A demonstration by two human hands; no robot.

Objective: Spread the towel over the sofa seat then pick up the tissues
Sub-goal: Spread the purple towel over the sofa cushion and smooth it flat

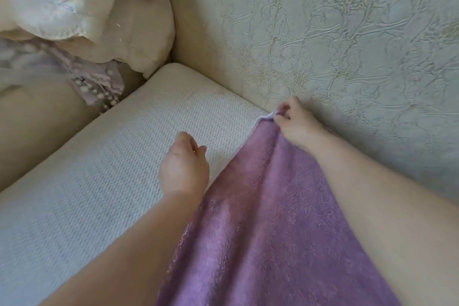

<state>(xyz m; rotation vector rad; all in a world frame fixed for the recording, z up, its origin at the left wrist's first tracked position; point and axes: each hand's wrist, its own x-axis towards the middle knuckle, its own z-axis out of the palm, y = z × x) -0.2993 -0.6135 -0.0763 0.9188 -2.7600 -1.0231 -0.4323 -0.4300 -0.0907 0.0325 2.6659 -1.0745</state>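
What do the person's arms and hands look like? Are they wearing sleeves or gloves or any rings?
Both arms are bare all the way to the bottom of the picture, with no sleeves showing. The left hand and the right hand wear no gloves. I can see no rings, bracelets or watch on either one. The fingers look short and rounded, with plain nails as far as the blur allows.

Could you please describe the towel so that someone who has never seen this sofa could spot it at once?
On the pale woven sofa seat, beside the crackle-patterned backrest, lies the towel. The right hand pinches its far corner. It is the only fluffy purple cloth there.
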